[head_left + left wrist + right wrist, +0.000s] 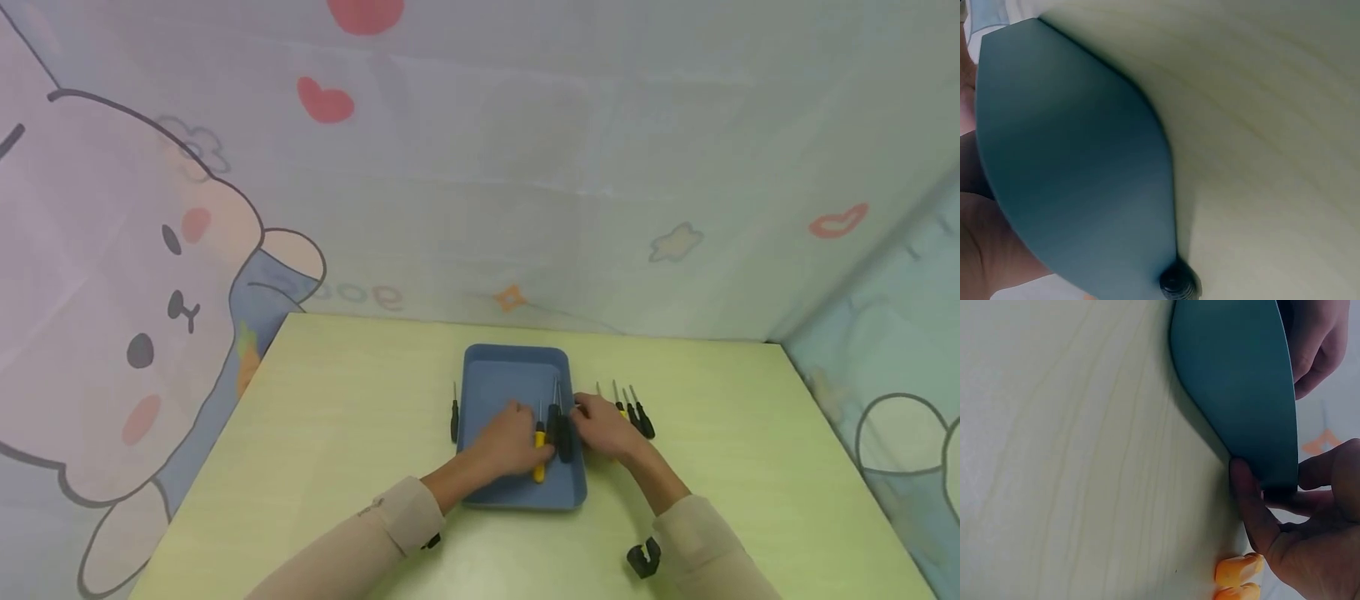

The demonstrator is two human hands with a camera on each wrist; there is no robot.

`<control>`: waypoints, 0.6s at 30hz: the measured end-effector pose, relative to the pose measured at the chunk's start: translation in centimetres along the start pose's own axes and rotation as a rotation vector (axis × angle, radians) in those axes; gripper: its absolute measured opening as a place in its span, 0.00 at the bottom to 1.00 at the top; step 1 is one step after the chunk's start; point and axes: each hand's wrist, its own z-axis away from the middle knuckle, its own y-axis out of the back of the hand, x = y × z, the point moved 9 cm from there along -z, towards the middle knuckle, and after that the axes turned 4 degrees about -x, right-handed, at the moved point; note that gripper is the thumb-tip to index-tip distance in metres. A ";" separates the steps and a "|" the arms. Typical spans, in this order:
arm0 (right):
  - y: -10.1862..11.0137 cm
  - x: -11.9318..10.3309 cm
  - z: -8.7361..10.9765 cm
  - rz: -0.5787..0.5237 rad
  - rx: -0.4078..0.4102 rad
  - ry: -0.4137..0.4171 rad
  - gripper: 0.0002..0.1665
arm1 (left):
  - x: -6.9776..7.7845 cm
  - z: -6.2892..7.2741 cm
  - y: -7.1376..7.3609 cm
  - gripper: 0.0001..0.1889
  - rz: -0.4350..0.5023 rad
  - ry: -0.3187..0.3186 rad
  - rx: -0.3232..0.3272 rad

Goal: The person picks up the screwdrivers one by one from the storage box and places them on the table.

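Note:
A blue tray [517, 498] stands on the table, with several screwdrivers along its right side. My left hand [510, 442] is inside it; the thumb lies across the handle of a yellow screwdriver [539, 472], and the other fingers are partly hidden. I cannot tell whether they grip that handle. Two black-handled screwdrivers [565, 442] lie beside the yellow one. At the tray's right rim, my right hand [606, 425] pinches the tray wall, with a fingertip outside and fingers over the rim, as the right wrist view shows. The left wrist view shows the tray's outer wall [1085, 144].
A black screwdriver [454, 421] lies just left of the tray. Several more, black-handled [643, 421] and yellow-handled [1238, 572], lie to its right, partly behind my right hand. A black bracket-like piece [643, 557] shows by the right sleeve. A patterned cloth backdrop [525, 167] stands behind the table [360, 400].

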 end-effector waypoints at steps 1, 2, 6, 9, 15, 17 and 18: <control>0.1 -0.1 0.0 0.001 0.000 0.004 0.20 | -0.1 -0.1 -0.1 0.27 -0.003 0.004 0.002; 0.1 -0.2 0.0 0.001 -0.001 0.000 0.20 | -0.2 -0.1 -0.1 0.27 0.000 0.008 0.004; -0.1 0.1 -0.1 -0.009 -0.007 -0.042 0.22 | -0.3 -0.1 -0.2 0.27 -0.006 0.017 0.008; -0.2 0.3 -0.2 -0.004 0.000 -0.060 0.23 | -0.2 0.1 -0.1 0.27 -0.019 0.015 0.009; -0.1 0.1 -0.1 0.012 0.003 -0.053 0.22 | 0.0 0.2 -0.2 0.27 -0.048 0.003 -0.002; -0.1 0.1 -0.1 0.017 0.004 -0.047 0.22 | 0.0 0.2 -0.3 0.28 -0.054 0.001 -0.005; -0.2 0.1 -0.1 0.020 0.005 -0.043 0.22 | 0.0 0.2 -0.4 0.29 -0.059 0.000 -0.007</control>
